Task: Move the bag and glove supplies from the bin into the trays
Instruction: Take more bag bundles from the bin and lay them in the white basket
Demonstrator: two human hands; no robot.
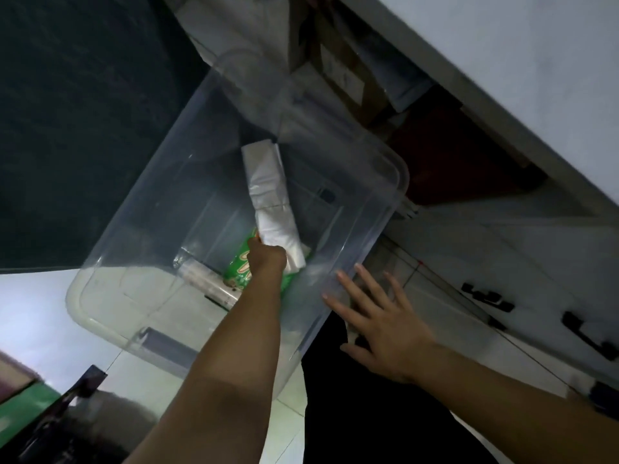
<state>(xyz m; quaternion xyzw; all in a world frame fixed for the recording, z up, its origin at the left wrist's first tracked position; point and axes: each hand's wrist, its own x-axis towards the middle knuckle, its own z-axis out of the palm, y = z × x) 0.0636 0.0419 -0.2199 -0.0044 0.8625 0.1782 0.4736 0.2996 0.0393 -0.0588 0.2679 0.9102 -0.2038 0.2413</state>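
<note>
A clear plastic bin (pixel 100 296) fills the middle of the head view. My left hand (pixel 266 259) reaches deep into it and is closed around the lower end of a long white folded bundle of plastic bags (pixel 268 192). Under that hand lies a green printed packet (pixel 239 267), with a clear roll (pixel 204 279) beside it on the bin floor. My right hand (pixel 378 316) is spread flat with fingers apart against the bin's right rim, holding nothing. No trays are visible.
A white counter edge (pixel 502 78) runs diagonally along the upper right, with cardboard boxes (pixel 338 68) beneath it. White cabinet fronts with black handles (pixel 582 336) are at right. A dark surface (pixel 67 128) lies at left and a green box (pixel 23 406) at the lower left.
</note>
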